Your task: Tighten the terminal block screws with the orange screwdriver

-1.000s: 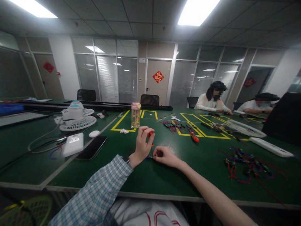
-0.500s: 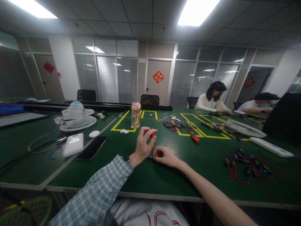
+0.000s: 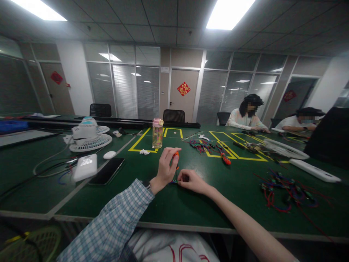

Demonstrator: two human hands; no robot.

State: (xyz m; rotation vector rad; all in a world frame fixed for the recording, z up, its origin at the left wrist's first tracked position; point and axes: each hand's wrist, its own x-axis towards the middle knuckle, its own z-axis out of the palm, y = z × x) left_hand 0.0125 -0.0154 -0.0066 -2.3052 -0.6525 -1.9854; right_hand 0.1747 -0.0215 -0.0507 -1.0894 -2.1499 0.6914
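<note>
My left hand [image 3: 167, 165] is closed round the orange-red handle of a small screwdriver [image 3: 176, 155], raised over the table. The screwdriver's thin dark shaft points down, nearly upright, to a small circuit board [image 3: 173, 182] on the green tabletop. Beside it, my right hand [image 3: 192, 181] rests on the table with thumb and forefinger pinched at the board's right edge. My fingers hide part of the board and of the handle, so I cannot see exactly where the tip meets it.
A pink-lidded bottle [image 3: 157, 134] stands ahead. Wired boards lie in a pile [image 3: 286, 191] at right and a bundle [image 3: 200, 145] farther back, near a red-handled screwdriver [image 3: 225, 159]. At left are a phone [image 3: 107, 171], a white device [image 3: 85, 167] and a fan [image 3: 89, 142]. Two people sit across.
My left fingers have shifted and turned slightly on the screwdriver's handle, showing it at a different angle. My right hand has stayed at the board.
</note>
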